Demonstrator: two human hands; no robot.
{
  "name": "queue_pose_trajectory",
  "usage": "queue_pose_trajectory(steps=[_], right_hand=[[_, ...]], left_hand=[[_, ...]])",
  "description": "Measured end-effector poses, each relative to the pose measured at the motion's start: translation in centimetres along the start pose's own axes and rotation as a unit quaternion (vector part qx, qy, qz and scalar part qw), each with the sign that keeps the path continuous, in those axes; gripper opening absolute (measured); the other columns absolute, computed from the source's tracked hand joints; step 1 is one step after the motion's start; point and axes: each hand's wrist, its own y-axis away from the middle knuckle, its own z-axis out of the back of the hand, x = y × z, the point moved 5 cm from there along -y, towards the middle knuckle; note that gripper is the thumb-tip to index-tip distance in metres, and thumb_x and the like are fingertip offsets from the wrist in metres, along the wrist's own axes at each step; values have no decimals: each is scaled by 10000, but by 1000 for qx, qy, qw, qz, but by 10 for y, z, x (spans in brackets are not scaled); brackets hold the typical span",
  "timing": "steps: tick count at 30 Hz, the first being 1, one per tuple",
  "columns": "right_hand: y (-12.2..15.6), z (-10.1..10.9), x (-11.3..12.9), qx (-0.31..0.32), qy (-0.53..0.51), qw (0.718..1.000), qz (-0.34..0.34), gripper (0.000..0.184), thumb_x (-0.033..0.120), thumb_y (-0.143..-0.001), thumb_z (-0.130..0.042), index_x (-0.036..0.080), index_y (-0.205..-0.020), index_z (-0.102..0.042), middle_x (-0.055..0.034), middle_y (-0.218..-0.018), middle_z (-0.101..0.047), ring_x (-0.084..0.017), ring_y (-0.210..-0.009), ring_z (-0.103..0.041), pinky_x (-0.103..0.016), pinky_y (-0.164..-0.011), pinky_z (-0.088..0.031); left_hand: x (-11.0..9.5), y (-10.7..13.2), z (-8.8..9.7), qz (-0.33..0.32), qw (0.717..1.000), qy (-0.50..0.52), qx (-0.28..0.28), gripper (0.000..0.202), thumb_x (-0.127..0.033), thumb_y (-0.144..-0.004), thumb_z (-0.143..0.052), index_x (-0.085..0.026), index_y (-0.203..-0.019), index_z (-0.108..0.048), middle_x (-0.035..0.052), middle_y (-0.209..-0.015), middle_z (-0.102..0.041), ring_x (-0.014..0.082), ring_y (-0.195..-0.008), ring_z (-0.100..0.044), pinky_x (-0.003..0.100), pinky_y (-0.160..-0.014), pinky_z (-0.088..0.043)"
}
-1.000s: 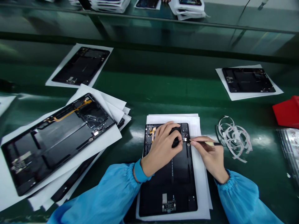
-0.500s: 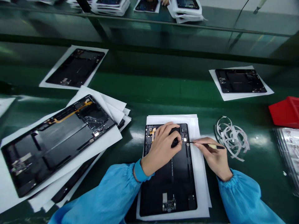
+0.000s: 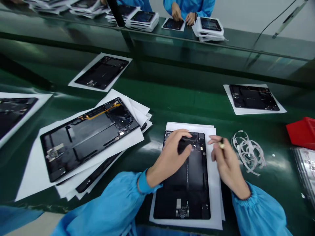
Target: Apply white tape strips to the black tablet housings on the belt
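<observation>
An open black tablet chassis (image 3: 189, 183) lies on white sheets (image 3: 213, 203) in front of me. My left hand (image 3: 173, 154) rests on its upper part, fingers curled and pressed down on the dark parts near the top edge. My right hand (image 3: 226, 164) hovers just right of the chassis, fingers closed around a thin tool (image 3: 222, 143) with a pale grip, its tip lifted off the board.
A stack of open chassis on paper (image 3: 86, 137) lies to the left. Single chassis on sheets (image 3: 253, 97) (image 3: 102, 72) sit on the green belt. Curled white strips (image 3: 247, 151), a red bin (image 3: 302, 131), clear bags (image 3: 306, 167). A co-worker's hands (image 3: 183, 14) work across the belt.
My right hand pulled the tool away from the chassis's top right corner and raised it. The view tilted up, showing a co-worker across the belt. My left hand stayed on the chassis.
</observation>
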Motion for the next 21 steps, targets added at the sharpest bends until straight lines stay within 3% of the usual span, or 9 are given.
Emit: queue_pose_trajectory(steps=[2, 4, 6, 9, 15, 21], right_hand=[[-2, -21, 11, 78, 110, 990, 37, 214, 280, -983, -452, 254, -1126, -609, -72, -1028, -630, -203, -828, -655, -339, -719, -539], [-2, -39, 14, 127, 195, 971, 58, 191, 270, -952, -509, 255, -1111, -614, -77, -1057, -596, -215, -819, -651, -341, -665, -539], [-2, -51, 10, 153, 241, 957, 59, 181, 261, -929, -556, 252, -1106, -595, -68, -1061, -574, -214, -797, -650, -327, -601, -531], [-6, -58, 3, 175, 246, 952, 57, 133, 217, -910, -588, 240, -1041, -580, -49, -1035, -565, -208, -825, -645, -315, -623, -528], [-13, -55, 0, 170, 146, 974, 40, 93, 159, -857, -632, 227, -881, -574, -14, -915, -572, -174, -801, -614, -286, -679, -499], [28, -35, 23, 147, 22, 989, 24, 48, 200, -908, -570, 243, -924, -583, 8, -840, -646, -157, -741, -654, -249, -647, -513]], left_hand=[[2, 25, 17, 30, 999, 17, -30, 160, -182, -938, -516, -258, -1077, -530, 57, -1253, -551, 205, -1227, -509, 387, -1056, -408], [6, 55, 24, 69, 997, 25, -19, 108, -224, -945, -524, -272, -1035, -558, 55, -1244, -549, 217, -1207, -527, 391, -1027, -435], [9, 86, 21, 103, 994, 23, 20, 89, -250, -947, -523, -279, -1007, -581, 60, -1235, -548, 227, -1182, -545, 393, -995, -460], [7, 117, 6, 132, 988, 33, 77, 110, -270, -953, -506, -277, -976, -614, 66, -1201, -565, 232, -1143, -569, 389, -981, -468], [-12, 125, -19, 169, 962, 162, 140, 142, -292, -970, -477, -243, -985, -609, 48, -991, -628, 181, -918, -616, 287, -828, -495], [-21, 123, -24, 210, 928, 262, 160, 220, -339, -975, -461, -217, -986, -644, 43, -898, -660, 165, -813, -618, 252, -736, -504]])
